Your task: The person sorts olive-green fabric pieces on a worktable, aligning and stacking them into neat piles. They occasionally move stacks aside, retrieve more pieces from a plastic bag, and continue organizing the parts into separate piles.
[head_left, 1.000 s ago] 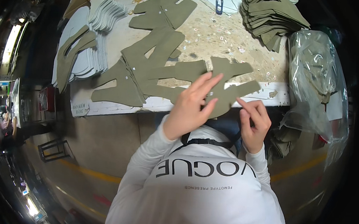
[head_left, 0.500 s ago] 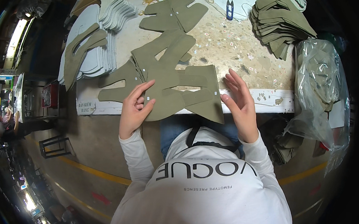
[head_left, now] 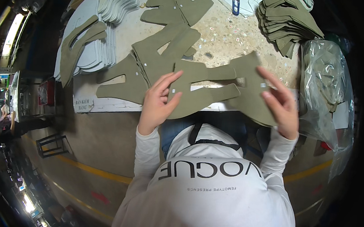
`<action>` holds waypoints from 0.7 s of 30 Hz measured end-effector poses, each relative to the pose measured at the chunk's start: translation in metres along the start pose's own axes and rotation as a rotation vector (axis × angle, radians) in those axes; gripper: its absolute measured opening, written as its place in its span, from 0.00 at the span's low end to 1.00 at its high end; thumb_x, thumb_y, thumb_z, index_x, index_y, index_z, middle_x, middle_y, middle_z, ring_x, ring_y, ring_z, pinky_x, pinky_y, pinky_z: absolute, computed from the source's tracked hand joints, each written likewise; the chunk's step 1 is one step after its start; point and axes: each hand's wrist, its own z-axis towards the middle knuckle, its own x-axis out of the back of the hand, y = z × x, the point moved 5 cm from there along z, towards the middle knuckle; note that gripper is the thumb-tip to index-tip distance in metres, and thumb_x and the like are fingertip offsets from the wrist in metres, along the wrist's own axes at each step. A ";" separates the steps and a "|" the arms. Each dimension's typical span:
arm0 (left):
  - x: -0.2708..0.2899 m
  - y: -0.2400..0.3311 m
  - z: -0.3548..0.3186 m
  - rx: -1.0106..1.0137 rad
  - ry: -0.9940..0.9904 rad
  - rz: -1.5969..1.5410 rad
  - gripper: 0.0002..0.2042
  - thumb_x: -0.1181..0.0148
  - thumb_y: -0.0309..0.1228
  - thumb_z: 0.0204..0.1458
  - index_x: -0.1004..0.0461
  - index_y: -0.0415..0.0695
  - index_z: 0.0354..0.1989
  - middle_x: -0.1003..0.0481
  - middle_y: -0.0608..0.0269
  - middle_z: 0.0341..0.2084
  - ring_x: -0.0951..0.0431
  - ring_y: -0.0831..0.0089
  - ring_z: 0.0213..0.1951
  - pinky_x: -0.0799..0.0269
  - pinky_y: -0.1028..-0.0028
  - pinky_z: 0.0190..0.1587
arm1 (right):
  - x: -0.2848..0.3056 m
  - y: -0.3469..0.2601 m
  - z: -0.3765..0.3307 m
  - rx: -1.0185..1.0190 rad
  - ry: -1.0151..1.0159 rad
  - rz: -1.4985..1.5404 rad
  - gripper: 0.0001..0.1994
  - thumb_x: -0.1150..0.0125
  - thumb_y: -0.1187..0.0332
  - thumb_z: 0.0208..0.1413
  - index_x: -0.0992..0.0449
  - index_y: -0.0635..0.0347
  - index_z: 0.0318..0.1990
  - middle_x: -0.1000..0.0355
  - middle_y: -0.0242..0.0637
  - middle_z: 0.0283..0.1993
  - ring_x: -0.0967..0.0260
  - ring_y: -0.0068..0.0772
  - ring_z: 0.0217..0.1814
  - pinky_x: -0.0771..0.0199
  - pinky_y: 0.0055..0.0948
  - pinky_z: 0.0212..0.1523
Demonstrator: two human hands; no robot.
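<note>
Two flat olive pieces with forked arms, fabric-like, lie end to end at the table's front edge and partly overhang it. My left hand (head_left: 161, 101) grips the outer edge of the left olive piece (head_left: 193, 99), thumb and fingertips by its small white label. At the far edge of the right olive piece (head_left: 248, 99), my right hand (head_left: 280, 105) holds on, slightly blurred, with its thumb near another label. The arms of the left piece overlap the right piece. More olive pieces (head_left: 154, 63) spread out beyond and left of my left hand.
A stack of pale grey pieces (head_left: 100, 51) stands at the left, with olive strips (head_left: 78, 43) on top. Blue thread snips (head_left: 236, 5) lie at the back. A fanned olive stack (head_left: 287, 19) is at back right, beside a clear plastic bag (head_left: 325, 81). Small labels litter the tabletop (head_left: 227, 45).
Both hands have moved right, the right hand farther. The two olive pieces shifted with them and are drawn apart, so they overlap less.
</note>
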 end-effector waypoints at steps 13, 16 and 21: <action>-0.006 0.013 -0.024 0.052 0.237 0.299 0.12 0.43 0.21 0.54 0.23 0.36 0.48 0.25 0.57 0.30 0.23 0.75 0.24 0.26 0.76 0.26 | -0.004 -0.063 -0.002 0.297 -0.092 -0.010 0.27 0.46 0.74 0.55 0.37 0.79 0.63 0.38 0.50 0.64 0.36 0.37 0.63 0.40 0.30 0.64; -0.006 0.011 -0.025 0.072 0.240 0.313 0.12 0.43 0.21 0.55 0.22 0.36 0.47 0.25 0.56 0.30 0.24 0.75 0.24 0.27 0.77 0.26 | -0.005 -0.047 0.001 0.263 -0.032 0.083 0.27 0.46 0.75 0.55 0.37 0.78 0.62 0.38 0.50 0.63 0.36 0.37 0.63 0.39 0.31 0.64; -0.003 0.007 -0.020 0.056 0.223 0.242 0.15 0.44 0.20 0.55 0.25 0.38 0.51 0.24 0.59 0.32 0.24 0.77 0.24 0.27 0.78 0.27 | -0.003 0.019 0.025 -0.025 -0.108 -0.006 0.23 0.46 0.76 0.59 0.33 0.64 0.64 0.37 0.40 0.65 0.35 0.27 0.61 0.37 0.25 0.62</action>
